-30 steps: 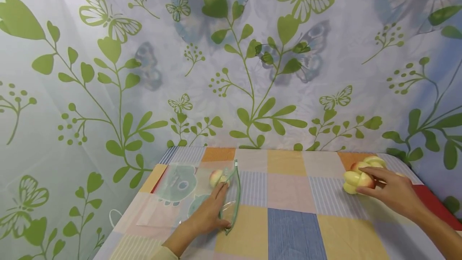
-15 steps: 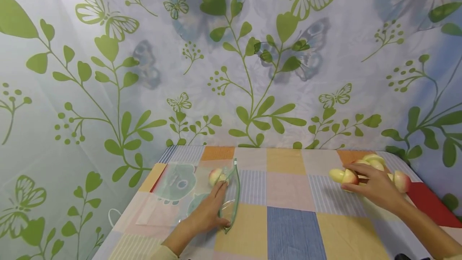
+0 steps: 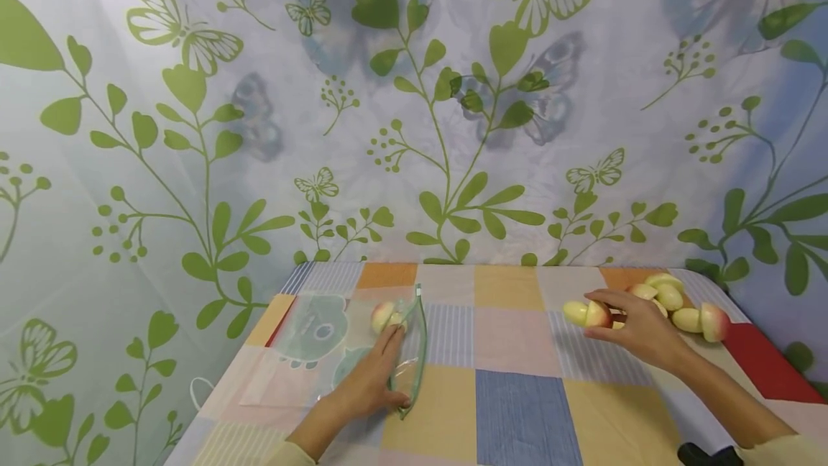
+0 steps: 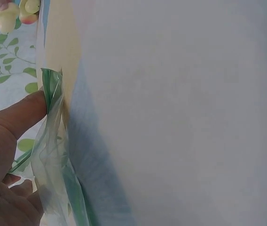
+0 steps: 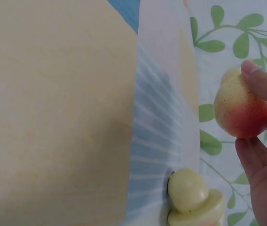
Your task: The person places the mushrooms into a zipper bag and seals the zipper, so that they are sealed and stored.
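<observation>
In the head view my left hand (image 3: 365,387) holds the mouth of a clear zip bag (image 3: 317,365) with green dinosaur-like prints. Its thumb lies on the green zip edge (image 4: 52,87) in the left wrist view. Inside the bag, near the mouth, sits a red-and-yellow mushroom-shaped toy (image 3: 382,316). On the right, my right hand (image 3: 640,329) pinches another mushroom-shaped toy (image 3: 598,314) between thumb and fingers, above the tablecloth; its pale stem points left. Several similar toys (image 3: 666,292) lie behind this hand, and one with a red cap (image 3: 714,323) lies to its right.
A patchwork cloth (image 3: 511,408) covers the table. Behind it hangs a curtain (image 3: 414,128) printed with leaves and butterflies. A thin white cable loop (image 3: 195,394) shows off the table's left edge. Something black (image 3: 708,454) is at my right wrist.
My right hand has drawn away leftward from the pile with one mushroom-shaped toy, uncovering the toys behind it. My left hand and the zip bag have hardly moved.
</observation>
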Tool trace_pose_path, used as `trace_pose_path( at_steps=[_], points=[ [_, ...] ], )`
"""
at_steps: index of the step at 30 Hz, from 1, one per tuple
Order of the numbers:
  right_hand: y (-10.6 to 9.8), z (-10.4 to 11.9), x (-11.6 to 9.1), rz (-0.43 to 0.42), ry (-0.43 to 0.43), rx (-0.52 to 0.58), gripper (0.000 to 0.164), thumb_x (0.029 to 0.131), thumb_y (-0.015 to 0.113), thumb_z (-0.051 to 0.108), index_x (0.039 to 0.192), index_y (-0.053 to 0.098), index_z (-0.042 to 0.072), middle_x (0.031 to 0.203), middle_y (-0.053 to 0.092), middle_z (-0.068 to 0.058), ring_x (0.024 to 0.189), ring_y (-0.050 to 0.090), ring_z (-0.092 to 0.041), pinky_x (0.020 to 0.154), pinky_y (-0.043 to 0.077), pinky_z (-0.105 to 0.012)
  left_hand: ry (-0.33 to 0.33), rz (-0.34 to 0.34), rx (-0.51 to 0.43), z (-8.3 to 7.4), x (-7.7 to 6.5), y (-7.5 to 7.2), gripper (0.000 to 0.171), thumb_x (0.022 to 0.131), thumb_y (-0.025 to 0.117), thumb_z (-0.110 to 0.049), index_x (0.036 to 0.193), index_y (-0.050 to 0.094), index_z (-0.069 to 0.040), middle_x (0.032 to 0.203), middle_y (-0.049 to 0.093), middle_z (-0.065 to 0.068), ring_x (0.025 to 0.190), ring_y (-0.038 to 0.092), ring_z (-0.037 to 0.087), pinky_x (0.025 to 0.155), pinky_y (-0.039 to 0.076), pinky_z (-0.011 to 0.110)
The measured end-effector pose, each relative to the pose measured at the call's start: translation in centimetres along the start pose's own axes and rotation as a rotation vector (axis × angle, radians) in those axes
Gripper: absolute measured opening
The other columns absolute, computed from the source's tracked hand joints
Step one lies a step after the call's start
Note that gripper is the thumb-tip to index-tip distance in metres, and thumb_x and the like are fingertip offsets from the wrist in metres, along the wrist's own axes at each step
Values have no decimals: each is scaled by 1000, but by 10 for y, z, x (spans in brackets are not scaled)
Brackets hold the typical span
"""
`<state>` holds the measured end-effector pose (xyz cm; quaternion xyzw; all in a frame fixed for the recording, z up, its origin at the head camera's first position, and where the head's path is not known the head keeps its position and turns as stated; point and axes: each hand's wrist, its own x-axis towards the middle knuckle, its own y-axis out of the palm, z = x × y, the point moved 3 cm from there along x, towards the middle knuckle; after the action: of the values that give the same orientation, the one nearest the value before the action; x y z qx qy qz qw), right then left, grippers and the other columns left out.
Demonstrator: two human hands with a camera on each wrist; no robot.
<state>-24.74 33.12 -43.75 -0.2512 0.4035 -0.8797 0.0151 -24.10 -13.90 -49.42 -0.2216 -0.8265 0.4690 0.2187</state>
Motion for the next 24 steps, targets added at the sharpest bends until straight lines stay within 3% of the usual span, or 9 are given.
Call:
trace_pose_path(
  at_steps=[4,11,24],
  points=[
    [7,3,5,7,23,39,66,80,91,26,134,66,-2,132,64,-23,106,62,0,82,55,-16,-8,-1,4,0,0,1,121,74,95,-25,161,17,8,166,15,28,149,27,45,116,35,54],
    [23,10,15,20,-20,98,65,80,91,20,133,65,-5,133,63,-27,111,66,-39,83,60,-27,-21,8,6,-1,1,0,120,75,95,-25,161,17,6,167,15,27,150,27,43,116,34,53],
    [49,27,26,19,-70,127,63,76,93,16,130,66,-5,128,66,-26,105,69,-40,81,62,-37,-14,6,4,0,-1,1,120,76,94,-25,161,16,6,166,15,27,149,26,44,116,34,54]
  ],
)
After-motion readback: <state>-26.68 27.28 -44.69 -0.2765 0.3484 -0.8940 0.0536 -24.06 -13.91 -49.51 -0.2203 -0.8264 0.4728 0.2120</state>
